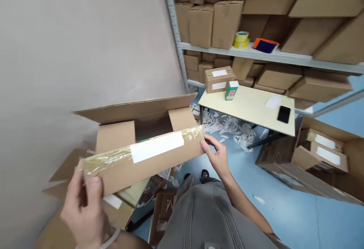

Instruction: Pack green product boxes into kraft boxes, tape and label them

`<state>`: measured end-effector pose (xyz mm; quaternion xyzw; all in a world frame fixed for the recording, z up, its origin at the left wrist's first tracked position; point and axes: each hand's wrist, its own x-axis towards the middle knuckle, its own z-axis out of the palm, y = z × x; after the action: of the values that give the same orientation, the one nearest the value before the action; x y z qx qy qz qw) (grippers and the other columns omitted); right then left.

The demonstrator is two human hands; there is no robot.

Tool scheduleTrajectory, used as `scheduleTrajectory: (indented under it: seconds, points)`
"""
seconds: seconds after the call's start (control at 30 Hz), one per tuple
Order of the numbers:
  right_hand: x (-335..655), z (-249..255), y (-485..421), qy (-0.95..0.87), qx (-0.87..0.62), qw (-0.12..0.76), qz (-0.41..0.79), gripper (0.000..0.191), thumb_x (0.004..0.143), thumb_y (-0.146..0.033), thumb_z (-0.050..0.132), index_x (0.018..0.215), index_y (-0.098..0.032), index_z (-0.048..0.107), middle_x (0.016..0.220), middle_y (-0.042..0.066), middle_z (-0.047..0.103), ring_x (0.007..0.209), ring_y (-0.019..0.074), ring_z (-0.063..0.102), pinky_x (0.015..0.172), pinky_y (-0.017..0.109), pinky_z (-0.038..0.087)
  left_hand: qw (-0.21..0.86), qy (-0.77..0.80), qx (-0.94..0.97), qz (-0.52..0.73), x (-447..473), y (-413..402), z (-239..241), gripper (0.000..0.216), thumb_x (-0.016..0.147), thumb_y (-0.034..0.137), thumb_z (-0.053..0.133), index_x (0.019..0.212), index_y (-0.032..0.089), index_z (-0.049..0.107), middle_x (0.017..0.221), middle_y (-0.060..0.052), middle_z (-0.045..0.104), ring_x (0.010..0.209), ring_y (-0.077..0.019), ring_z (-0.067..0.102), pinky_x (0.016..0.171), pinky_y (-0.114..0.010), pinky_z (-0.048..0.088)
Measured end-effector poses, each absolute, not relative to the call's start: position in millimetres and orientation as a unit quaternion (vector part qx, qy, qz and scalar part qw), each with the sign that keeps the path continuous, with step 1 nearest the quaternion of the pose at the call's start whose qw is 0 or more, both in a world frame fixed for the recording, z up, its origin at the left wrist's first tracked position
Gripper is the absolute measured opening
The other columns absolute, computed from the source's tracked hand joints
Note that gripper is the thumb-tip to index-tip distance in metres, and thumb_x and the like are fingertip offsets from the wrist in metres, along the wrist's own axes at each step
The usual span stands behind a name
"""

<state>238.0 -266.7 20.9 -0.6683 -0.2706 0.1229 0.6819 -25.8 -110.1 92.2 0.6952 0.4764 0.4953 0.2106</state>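
An open cardboard box (115, 137) stands in front of me by the wall, its far flap raised and its side flaps folded inward. Along its near side runs a long cardboard flap (153, 167) with clear tape and a white label (157, 146). My left hand (85, 207) pinches the flap's left end between thumb and fingers. At the other end, my right hand (216, 154) grips the corner, thumb on the front. A sliver of green shows behind the flap; the rest of the box's inside is hidden.
A small table (250, 105) holds a taped box (218, 79), a green-and-white carton (231, 90) and a phone (283, 114). Behind it a metal shelf (284, 56) carries many boxes and yellow tape rolls (241, 40). A large open carton (304, 135) stands right; paper scraps (227, 126) litter the floor.
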Motion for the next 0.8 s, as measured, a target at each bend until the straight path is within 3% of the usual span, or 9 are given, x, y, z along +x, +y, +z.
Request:
scheduleTrajectory:
  seconds: [0.07, 0.2, 0.43, 0.8]
  points:
    - [264.1, 13.7, -282.3, -0.219, -0.680, 0.694, 0.085, 0.031, 0.089, -0.037, 0.059, 0.115, -0.021, 0.067, 0.116, 0.007, 0.070, 0.105, 0.0222, 0.066, 0.090, 0.034, 0.053, 0.281, 0.446, 0.723, 0.446, 38.6, -93.7, 83.7, 0.064, 0.079, 0.043, 0.068, 0.139, 0.034, 0.050, 0.141, 0.003, 0.054, 0.132, -0.0267, 0.048, 0.114, -0.041, 0.036]
    - [313.1, -8.4, -313.7, -0.137, -0.690, 0.710, 0.035, 0.043, 0.089, -0.039, 0.060, 0.128, -0.022, 0.059, 0.129, 0.009, 0.063, 0.119, 0.0245, 0.060, 0.097, 0.037, 0.051, 0.420, 0.353, 0.749, 0.371, 133.1, -75.9, 52.3, 0.078, 0.080, 0.043, 0.069, 0.149, 0.027, 0.036, 0.132, -0.007, 0.059, 0.122, -0.0239, 0.056, 0.109, -0.039, 0.041]
    - [382.0, -59.9, -372.5, 0.004, -0.730, 0.681, -0.054, 0.054, 0.084, -0.045, 0.065, 0.131, -0.021, 0.055, 0.127, 0.014, 0.064, 0.120, 0.0284, 0.059, 0.101, 0.045, 0.048, 0.584, 0.219, 0.763, 0.167, 284.2, -63.1, -28.4, 0.090, 0.077, 0.043, 0.072, 0.152, 0.030, 0.024, 0.123, -0.008, 0.060, 0.108, -0.0174, 0.063, 0.100, -0.033, 0.047]
    - [537.5, -98.8, -416.6, 0.102, -0.754, 0.631, -0.154, 0.066, 0.078, -0.049, 0.068, 0.133, -0.016, 0.054, 0.127, 0.019, 0.063, 0.123, 0.0311, 0.058, 0.106, 0.050, 0.043, 0.622, 0.048, 0.781, 0.025, 529.9, -77.5, -113.3, 0.086, 0.079, 0.038, 0.065, 0.152, 0.019, 0.024, 0.112, -0.008, 0.062, 0.099, -0.0178, 0.065, 0.095, -0.038, 0.051]
